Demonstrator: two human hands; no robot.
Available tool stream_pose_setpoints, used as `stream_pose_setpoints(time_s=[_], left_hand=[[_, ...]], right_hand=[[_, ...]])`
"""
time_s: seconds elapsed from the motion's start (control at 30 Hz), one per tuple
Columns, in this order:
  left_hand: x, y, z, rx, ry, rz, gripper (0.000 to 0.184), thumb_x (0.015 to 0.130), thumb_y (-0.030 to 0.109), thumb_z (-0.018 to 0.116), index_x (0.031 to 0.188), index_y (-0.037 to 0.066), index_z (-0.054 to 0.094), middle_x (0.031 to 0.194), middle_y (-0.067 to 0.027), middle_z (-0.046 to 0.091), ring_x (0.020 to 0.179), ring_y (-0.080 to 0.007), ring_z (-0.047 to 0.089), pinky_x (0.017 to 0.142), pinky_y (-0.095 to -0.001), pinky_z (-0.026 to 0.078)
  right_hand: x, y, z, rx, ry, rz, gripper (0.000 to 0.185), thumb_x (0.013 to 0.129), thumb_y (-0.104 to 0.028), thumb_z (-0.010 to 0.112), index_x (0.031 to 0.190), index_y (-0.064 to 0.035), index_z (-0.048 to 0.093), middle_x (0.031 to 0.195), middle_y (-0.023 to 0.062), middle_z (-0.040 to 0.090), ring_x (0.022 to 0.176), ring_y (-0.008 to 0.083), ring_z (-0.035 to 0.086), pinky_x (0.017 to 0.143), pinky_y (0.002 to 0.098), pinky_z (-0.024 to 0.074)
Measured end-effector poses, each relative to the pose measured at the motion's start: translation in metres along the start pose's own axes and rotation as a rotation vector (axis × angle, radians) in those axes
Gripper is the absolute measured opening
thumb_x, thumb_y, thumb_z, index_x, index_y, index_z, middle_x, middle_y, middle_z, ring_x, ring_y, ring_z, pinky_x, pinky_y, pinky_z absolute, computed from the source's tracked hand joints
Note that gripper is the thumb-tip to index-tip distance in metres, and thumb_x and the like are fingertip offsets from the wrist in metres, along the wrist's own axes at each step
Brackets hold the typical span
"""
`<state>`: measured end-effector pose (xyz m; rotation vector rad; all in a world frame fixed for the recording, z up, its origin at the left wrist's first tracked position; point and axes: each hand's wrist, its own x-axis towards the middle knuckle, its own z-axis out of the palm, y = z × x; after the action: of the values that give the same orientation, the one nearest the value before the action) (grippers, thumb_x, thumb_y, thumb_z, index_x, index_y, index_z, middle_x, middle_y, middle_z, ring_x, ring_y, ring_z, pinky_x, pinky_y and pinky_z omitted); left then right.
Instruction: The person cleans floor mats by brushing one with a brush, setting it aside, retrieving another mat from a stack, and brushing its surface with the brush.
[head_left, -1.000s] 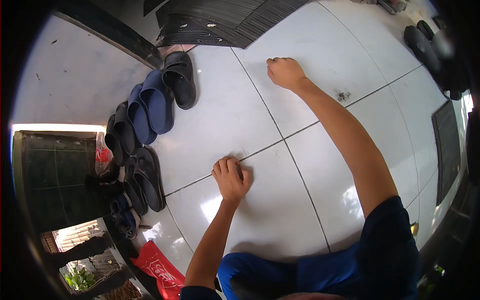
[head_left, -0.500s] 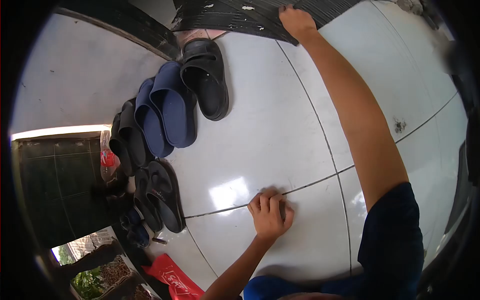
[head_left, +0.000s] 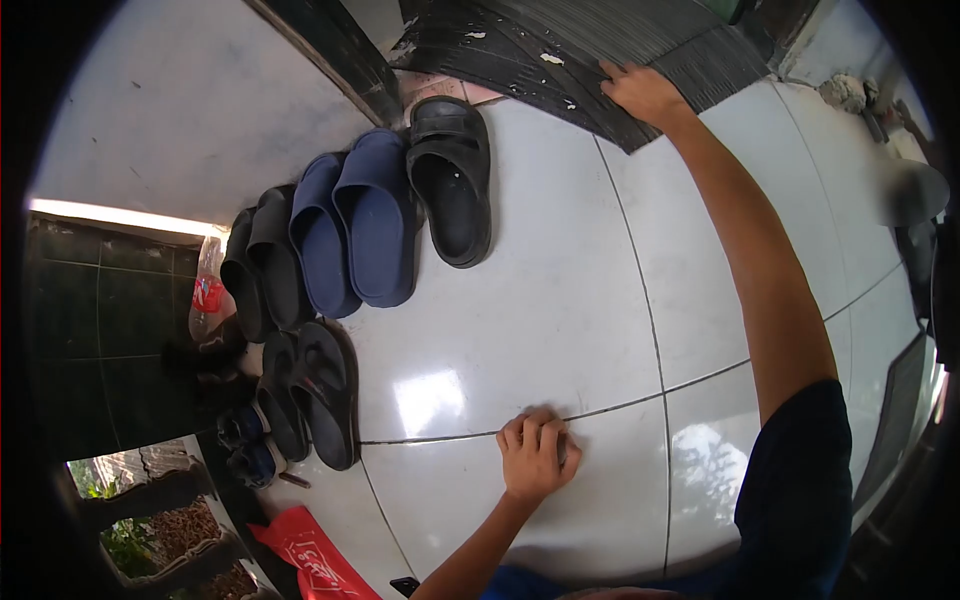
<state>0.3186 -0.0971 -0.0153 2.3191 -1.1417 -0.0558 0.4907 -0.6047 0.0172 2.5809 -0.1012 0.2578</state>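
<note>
My right hand (head_left: 645,92) reaches far forward and rests on a black ribbed sheet (head_left: 590,45) with small white flaked patches. Its fingers are partly stretched over the surface, and its wrist is by the sheet's near edge. Close to my body, my left hand (head_left: 538,457) is curled with its knuckles against the white tiled floor (head_left: 520,290). A dark patch shows beside its thumb; what the fingers hold, if anything, is hidden. Left of both hands stand a black slide sandal (head_left: 455,190), blue slide sandals (head_left: 378,225) and black flip-flops (head_left: 325,395).
More black sandals (head_left: 275,260) line the wall, with a plastic bottle (head_left: 208,290) and small shoes (head_left: 250,450) nearby. A red bag (head_left: 315,555) lies at bottom left. A dark post (head_left: 345,60) stands at upper left, and rubble (head_left: 845,92) sits at upper right.
The view has tilted, so the sheet and sandals show more fully and the upper scene sits lower. My right hand remains on the sheet; my left hand stays curled on the floor.
</note>
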Motion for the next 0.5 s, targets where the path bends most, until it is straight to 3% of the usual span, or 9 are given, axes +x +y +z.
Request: stream_pose_setpoints(time_s=[0.13, 0.23, 0.33, 0.43, 0.5], left_hand=[[0.001, -0.001, 0.001, -0.005, 0.005, 0.003, 0.027, 0.067, 0.015, 0.066, 0.092, 0.014, 0.057, 0.107, -0.0066, 0.055, 0.100, -0.0323, 0.047, 0.086, -0.0449, 0.039], [0.001, -0.001, 0.000, -0.004, 0.022, 0.004, 0.027, 0.067, 0.016, 0.066, 0.092, 0.013, 0.057, 0.106, -0.0065, 0.055, 0.099, -0.0324, 0.048, 0.086, -0.0447, 0.039], [0.004, 0.000, -0.002, -0.012, 0.013, 0.005, 0.026, 0.067, 0.017, 0.065, 0.091, 0.013, 0.057, 0.104, -0.0066, 0.055, 0.099, -0.0327, 0.048, 0.086, -0.0453, 0.039], [0.004, 0.000, -0.002, -0.035, 0.017, -0.018, 0.025, 0.067, 0.017, 0.065, 0.090, 0.013, 0.057, 0.102, -0.0069, 0.054, 0.099, -0.0332, 0.048, 0.087, -0.0462, 0.038], [0.004, -0.001, 0.000, -0.053, 0.038, -0.020, 0.024, 0.068, 0.017, 0.064, 0.091, 0.012, 0.057, 0.101, -0.0073, 0.054, 0.099, -0.0336, 0.048, 0.088, -0.0466, 0.037]], right_hand=[[0.018, 0.021, -0.022, 0.022, 0.049, 0.179, 0.018, 0.082, -0.006, 0.062, 0.099, -0.0025, 0.066, 0.118, 0.0105, 0.059, 0.098, 0.0282, 0.067, 0.074, 0.0365, 0.0610], [0.030, 0.027, -0.033, 0.112, 0.080, 0.231, 0.013, 0.080, -0.001, 0.064, 0.093, -0.0002, 0.065, 0.113, 0.0117, 0.060, 0.097, 0.0272, 0.067, 0.076, 0.0384, 0.0607], [0.043, 0.028, -0.048, 0.158, -0.036, 0.364, 0.022, 0.077, 0.003, 0.066, 0.099, 0.0009, 0.062, 0.110, 0.0132, 0.060, 0.098, 0.0303, 0.066, 0.079, 0.0418, 0.0593], [0.037, 0.050, -0.070, 0.282, 0.202, 0.444, 0.014, 0.081, 0.005, 0.057, 0.095, -0.0010, 0.058, 0.103, 0.0143, 0.059, 0.096, 0.0355, 0.064, 0.082, 0.0437, 0.0552], [0.022, 0.058, -0.089, 0.285, 0.279, 0.381, 0.015, 0.081, 0.006, 0.057, 0.094, -0.0014, 0.057, 0.102, 0.0149, 0.059, 0.095, 0.0370, 0.062, 0.081, 0.0450, 0.0538]])
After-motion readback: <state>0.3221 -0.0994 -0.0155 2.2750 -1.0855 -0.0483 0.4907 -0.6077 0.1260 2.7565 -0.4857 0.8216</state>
